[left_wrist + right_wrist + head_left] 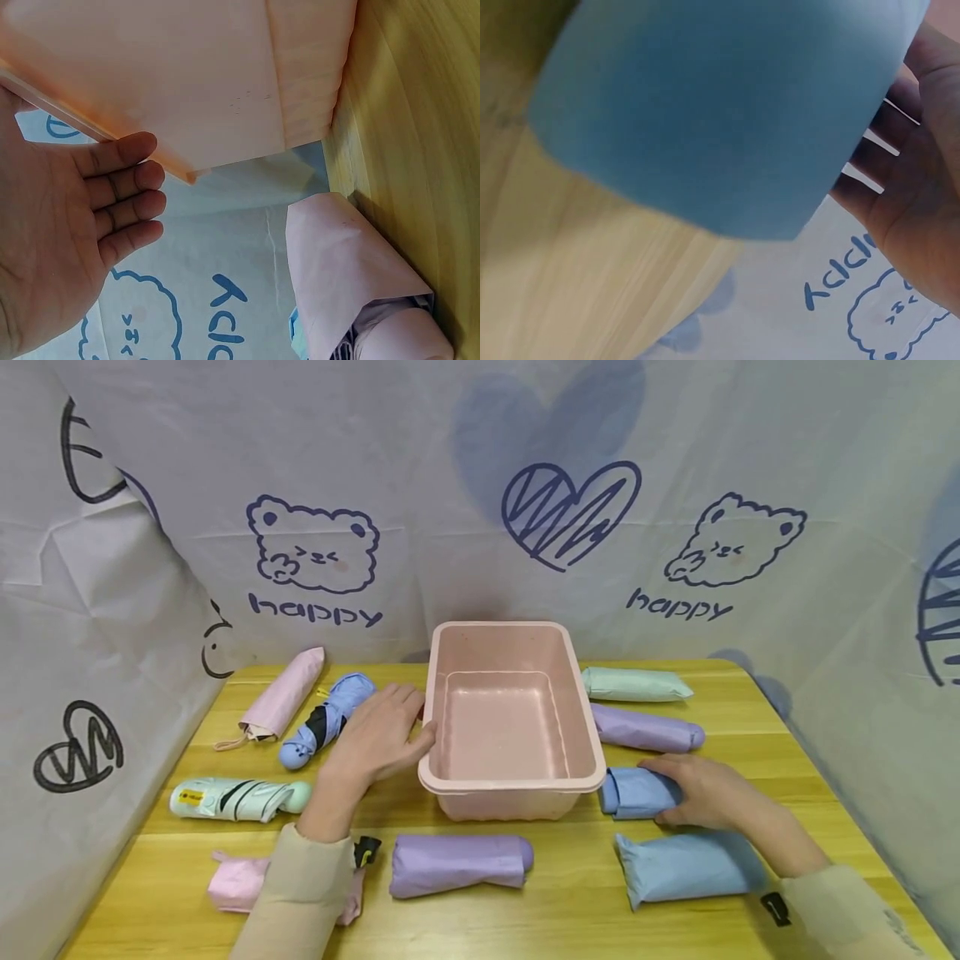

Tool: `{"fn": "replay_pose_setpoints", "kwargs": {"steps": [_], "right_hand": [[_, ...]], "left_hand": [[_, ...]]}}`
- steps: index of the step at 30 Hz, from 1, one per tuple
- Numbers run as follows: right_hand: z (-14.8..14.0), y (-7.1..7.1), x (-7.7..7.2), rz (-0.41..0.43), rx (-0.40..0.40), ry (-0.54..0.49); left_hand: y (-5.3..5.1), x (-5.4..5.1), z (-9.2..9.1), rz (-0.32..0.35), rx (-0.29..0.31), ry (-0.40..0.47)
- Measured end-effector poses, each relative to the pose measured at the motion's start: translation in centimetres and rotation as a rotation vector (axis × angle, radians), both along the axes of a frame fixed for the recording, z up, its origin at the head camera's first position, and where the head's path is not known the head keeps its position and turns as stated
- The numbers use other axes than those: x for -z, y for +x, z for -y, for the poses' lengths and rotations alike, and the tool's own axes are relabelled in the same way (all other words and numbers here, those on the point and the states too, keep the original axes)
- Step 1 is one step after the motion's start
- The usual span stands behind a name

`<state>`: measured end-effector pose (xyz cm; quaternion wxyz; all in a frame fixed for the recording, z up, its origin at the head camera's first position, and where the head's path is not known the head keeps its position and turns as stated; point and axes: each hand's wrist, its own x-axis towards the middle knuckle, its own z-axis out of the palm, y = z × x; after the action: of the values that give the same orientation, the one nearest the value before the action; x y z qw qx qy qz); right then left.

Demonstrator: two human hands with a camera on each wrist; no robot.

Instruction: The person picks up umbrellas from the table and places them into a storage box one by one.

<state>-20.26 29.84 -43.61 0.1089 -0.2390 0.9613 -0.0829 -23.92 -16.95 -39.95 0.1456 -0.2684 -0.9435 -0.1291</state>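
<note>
Pink bundle [236, 883]: lies on your side of the table [555, 935], partly hidden under your left sleeve [300, 877]
Blue umbrella [641, 792]: folded, just right of the tub [513, 806]; your right hand [701, 789] grips its right end, thumb on the near side, fingers on the far side
Umbrella handling: probably light, soft cloth over a stiffer core; smooth fabric may slip or unroll, so hold it round the middle, not by a flap
Tub handling: looks like thin, stiff plastic, likely light enough to slide if bumped; steady it by the rim
Left hand [382, 731]: fingers loosely extended at the tub's left rim, thumb touching it, not wrapped round
Pale blue pouch [690, 867]: nearer you than the blue umbrella, under your right forearm; likely soft, best taken across its middle
</note>
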Motion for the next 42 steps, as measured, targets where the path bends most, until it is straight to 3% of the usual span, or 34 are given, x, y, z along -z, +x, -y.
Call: {"fn": "replay_pose_setpoints", "kwargs": {"steps": [8, 18, 29, 42], "right_hand": [[-0.5, 0.4, -0.2, -0.084, -0.015, -0.045], [-1.3, 1.1, -0.5, -0.219, 0.002, -0.131], [-1.7, 1.7, -1.4, -0.366, 0.095, -0.164], [-1.0, 0.9, -2.9, -0.626, 0.035, -0.266]], "left_hand": [[-0.1, 0.1, 0.0, 0.034, -0.019, -0.007], [-0.2, 0.0, 0.0, 0.028, -0.017, -0.007], [-0.2, 0.1, 0.0, 0.026, -0.027, -0.011], [-0.2, 0.1, 0.0, 0.032, -0.027, -0.009]]}}
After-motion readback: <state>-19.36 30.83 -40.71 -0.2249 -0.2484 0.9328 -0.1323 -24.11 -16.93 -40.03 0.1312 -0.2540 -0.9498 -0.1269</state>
